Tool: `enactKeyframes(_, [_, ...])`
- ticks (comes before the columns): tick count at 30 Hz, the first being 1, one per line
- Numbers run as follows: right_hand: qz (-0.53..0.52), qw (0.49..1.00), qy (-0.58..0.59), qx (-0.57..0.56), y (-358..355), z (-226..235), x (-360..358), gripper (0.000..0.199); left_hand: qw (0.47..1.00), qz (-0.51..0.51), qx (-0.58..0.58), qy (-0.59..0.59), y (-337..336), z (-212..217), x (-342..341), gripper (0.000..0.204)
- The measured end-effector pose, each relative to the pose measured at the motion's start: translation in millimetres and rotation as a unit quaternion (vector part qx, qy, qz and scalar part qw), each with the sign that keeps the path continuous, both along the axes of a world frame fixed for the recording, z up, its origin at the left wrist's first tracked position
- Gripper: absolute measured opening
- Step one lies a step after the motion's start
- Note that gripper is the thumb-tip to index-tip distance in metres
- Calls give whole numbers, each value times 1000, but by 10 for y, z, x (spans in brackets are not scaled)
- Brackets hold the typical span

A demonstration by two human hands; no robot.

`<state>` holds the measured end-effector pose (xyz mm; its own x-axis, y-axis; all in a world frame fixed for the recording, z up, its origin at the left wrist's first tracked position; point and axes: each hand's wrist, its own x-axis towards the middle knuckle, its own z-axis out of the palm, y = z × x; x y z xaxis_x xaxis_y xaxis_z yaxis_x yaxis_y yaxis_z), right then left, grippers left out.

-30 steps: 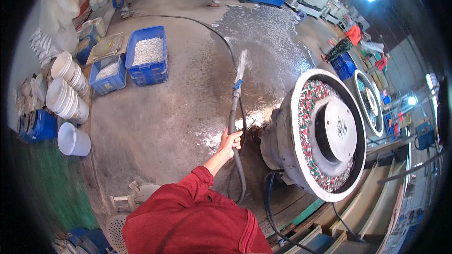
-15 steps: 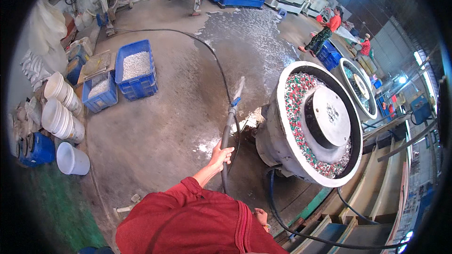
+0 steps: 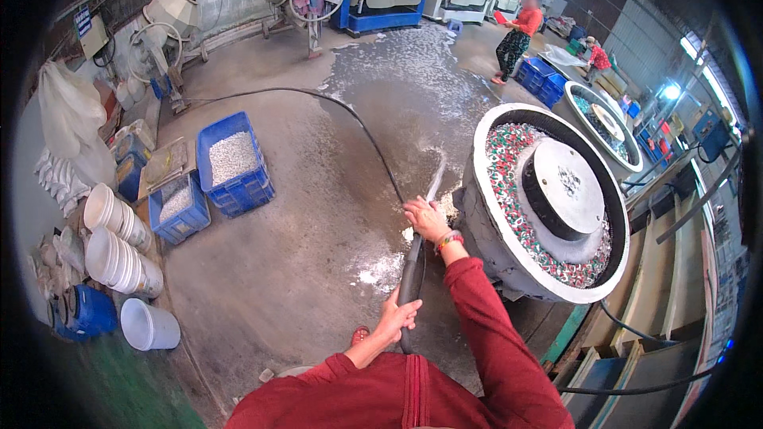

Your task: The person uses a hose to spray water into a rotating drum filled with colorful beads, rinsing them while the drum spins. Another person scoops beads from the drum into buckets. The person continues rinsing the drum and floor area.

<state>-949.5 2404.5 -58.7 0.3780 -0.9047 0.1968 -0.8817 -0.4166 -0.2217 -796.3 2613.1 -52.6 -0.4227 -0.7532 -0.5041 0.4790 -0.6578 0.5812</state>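
Hose (image 3: pixel 411 274) looks like matt, smoothish rubber. The blue crates (image 3: pixel 245 192) are plastic with a slight sheen, and the front bucket (image 3: pixel 165 328) is smooth plastic too. Sleeves (image 3: pixel 499 338) are plain matt cloth. Big round tub (image 3: pixel 497 258) looks dull and scuffed outside. Concrete floor (image 3: pixel 238 278) is matt and rough, glossy where wet.

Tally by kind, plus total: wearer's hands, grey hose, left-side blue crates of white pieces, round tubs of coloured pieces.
Left hand and right hand: 2
Grey hose: 1
Blue crates: 2
Round tubs: 2
Total: 7
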Motion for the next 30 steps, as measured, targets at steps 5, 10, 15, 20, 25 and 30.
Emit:
enactKeyframes(5, [173,974,-40,140,-377,90,-49,40,999,27,0,28,-49,173,359,52])
enactKeyframes(10, [236,944,-15,232,-526,444,104,43,999,25,22,26,-114,288,706,55])
enactKeyframes(15, [260,942,4,210,-615,471,401,40,998,53,21,34,-180,291,902,53])
enactKeyframes(20, [243,965,31,92,-505,177,421,36,999,51,0,6,-197,387,921,55])
enactKeyframes(25, [39,978,187,82,-296,102,739,21,998,59,9,-5,-226,366,764,39])
enactKeyframes(30, [-101,968,203,110,-98,-131,656,12,999,39,5,-28,-194,382,673,38])
